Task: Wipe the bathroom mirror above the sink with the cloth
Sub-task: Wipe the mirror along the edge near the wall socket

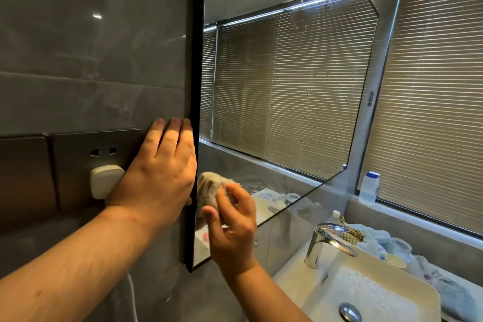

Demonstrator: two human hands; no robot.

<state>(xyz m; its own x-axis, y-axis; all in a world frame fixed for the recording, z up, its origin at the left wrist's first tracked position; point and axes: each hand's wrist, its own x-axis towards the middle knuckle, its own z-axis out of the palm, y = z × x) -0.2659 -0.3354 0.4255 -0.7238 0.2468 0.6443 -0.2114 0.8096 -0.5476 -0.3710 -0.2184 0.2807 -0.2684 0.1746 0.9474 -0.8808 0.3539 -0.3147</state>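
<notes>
Low in the frame's centre, the cloth (209,189) is pinched by the right hand (231,227) against the mirror (287,81); left of it, the left hand (159,167) is laid flat, fingers straight, beside the mirror's dark edge; at lower right, the sink (407,280) is seen.

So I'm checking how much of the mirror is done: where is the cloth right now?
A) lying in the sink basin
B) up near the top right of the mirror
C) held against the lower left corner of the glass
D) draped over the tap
C: the right hand holds the bunched cloth on the mirror glass beside its black frame, low on the left, while the left hand lies flat on the wall.
</notes>
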